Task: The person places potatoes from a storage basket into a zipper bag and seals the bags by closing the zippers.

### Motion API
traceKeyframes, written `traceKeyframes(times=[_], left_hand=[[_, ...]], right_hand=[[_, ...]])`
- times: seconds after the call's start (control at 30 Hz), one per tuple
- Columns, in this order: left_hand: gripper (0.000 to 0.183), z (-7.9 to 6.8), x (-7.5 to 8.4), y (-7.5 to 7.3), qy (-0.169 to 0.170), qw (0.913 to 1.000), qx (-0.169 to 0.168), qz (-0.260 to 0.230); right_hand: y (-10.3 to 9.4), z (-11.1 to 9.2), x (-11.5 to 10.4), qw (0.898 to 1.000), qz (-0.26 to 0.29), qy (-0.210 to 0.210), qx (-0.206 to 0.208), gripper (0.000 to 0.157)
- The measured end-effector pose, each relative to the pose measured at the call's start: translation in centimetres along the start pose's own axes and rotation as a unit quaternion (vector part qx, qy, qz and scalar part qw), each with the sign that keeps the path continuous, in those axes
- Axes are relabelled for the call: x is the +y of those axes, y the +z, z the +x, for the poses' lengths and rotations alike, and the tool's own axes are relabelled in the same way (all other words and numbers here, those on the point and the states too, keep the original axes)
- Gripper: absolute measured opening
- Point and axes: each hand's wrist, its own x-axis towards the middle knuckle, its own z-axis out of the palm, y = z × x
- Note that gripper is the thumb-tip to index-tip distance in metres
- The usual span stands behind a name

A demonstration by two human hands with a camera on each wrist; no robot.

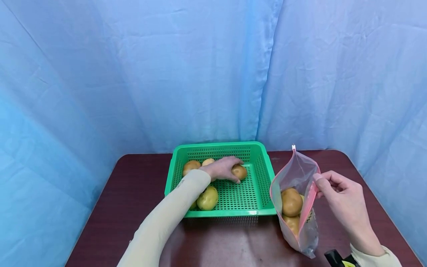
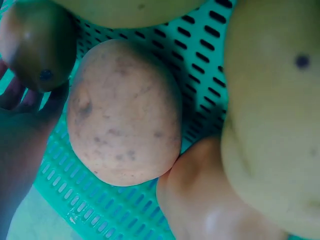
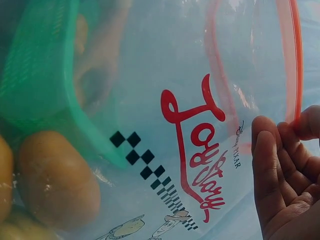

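Note:
Inside the green plastic basket (image 1: 220, 213), my left hand (image 1: 224, 168) curls its fingers and thumb around a brown round fruit (image 1: 239, 172). The left wrist view shows that fruit (image 2: 40, 42) with a dark spot on its skin. A pale, speckled potato-like item (image 2: 125, 112) lies close to the hand. My right hand (image 1: 345, 194) pinches the pink edge of a clear zip bag (image 1: 300, 163) between thumb and fingers. The bag gapes at the top and holds brown round fruits (image 1: 291, 202) and something yellowish. Red lettering (image 3: 202, 145) marks its side.
A yellow-green round fruit (image 1: 208, 198) sits in the basket's near left part, and a brown one (image 1: 191, 167) at its back left. The dark red table (image 1: 133, 193) ends at blue curtains (image 1: 186, 74). A black and yellow strap (image 1: 343, 259) is at the right wrist.

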Motion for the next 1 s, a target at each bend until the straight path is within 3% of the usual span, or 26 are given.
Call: traceKeyframes(times=[0.27,0.47,0.7,1.0], left_hand=[[0.068,-0.2,-0.1,0.3,0.005,0.9993,0.000,0.036],[0.064,-0.7,0.3,-0.9,0.011,0.9995,0.031,-0.002],[0.063,-1.3,1.8,-2.7,0.042,0.9968,0.064,-0.026],[0.065,-2.2,3.8,-4.0,0.050,0.9928,0.095,-0.054]], right_hand=[[0.0,0.0,0.1,1.000,0.000,0.003,-0.002,0.020],[0.1,0.5,0.3,1.000,0.003,0.006,-0.012,0.021],[0.3,1.1,0.5,1.000,0.007,0.001,-0.009,0.021],[0.2,1.4,0.7,1.000,0.006,-0.003,-0.009,0.021]])
